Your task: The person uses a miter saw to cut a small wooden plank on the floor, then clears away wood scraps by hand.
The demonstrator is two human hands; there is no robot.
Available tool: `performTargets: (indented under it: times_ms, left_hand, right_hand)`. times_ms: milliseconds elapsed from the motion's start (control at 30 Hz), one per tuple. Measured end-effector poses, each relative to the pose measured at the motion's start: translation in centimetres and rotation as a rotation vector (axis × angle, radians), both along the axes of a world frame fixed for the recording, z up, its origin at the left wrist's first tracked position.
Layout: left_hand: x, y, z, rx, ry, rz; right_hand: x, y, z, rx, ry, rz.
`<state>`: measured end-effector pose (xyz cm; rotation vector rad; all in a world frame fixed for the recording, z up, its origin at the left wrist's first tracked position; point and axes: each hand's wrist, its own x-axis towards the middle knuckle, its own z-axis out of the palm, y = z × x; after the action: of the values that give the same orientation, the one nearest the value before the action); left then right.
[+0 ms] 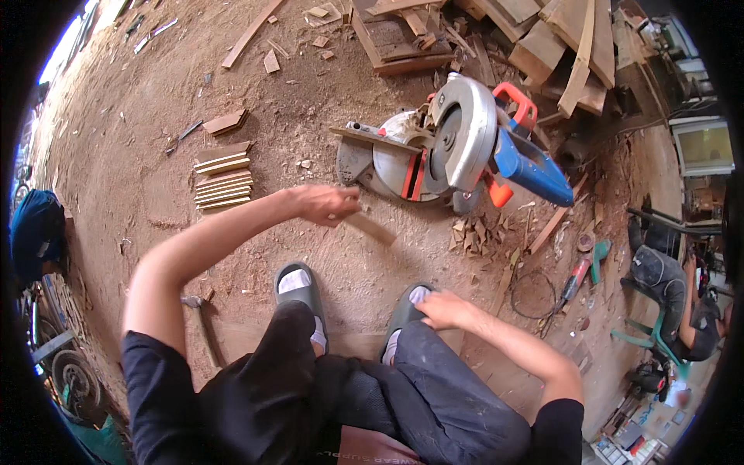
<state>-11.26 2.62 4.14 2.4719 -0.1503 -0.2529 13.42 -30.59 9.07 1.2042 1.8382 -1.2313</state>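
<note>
My left hand [329,204] is closed on a short, flat wooden piece [372,229], held out in front of the miter saw; the piece is slightly blurred. The miter saw [465,139], with a silver guard, blue motor housing and orange handle, stands on the ground just ahead and to the right. My right hand [446,310] rests at my right knee with fingers loosely extended, holding nothing I can see. Beyond my left forearm lies a row of stacked wooden pieces [223,186], with a few darker pieces [226,122] behind.
A hammer [203,329] lies by my left leg. Small wood offcuts [477,236] are heaped right of the saw base. An angle grinder [577,275] with a cord lies at the right. Larger scrap wood [542,46] is piled behind the saw. Another person [678,294] sits far right.
</note>
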Motion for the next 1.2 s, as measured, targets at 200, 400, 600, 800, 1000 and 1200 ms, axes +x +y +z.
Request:
performTargets:
  times_ms: [200,400,600,800,1000,1200]
  left_hand:
    - [2.6,-3.5,-2.9,-0.040,-0.347,0.616]
    - [5.8,-3.2,-3.6,0.273,-0.428,0.697]
    - [6.8,-2.3,-3.8,0.207,-0.396,0.689]
    - [8.7,-0.9,-5.8,0.105,-0.341,0.696]
    - [9.5,-1.6,-4.6,0.117,-0.367,0.768]
    - [9.9,-1.3,-4.5,0.049,-0.359,0.783]
  right_hand:
    - [-2.9,3.0,-3.0,0.579,0.148,-0.178]
    - [-0.1,6.5,4.0,0.790,0.450,-0.251]
    - [5.3,10.7,20.3,1.524,0.470,-0.393]
    - [8.5,16.8,22.3,1.334,-0.163,-0.452]
    - [10.1,18.4,23.3,0.914,-0.117,-0.658]
    - [9.3,16.1,20.5,1.030,-0.148,-0.731]
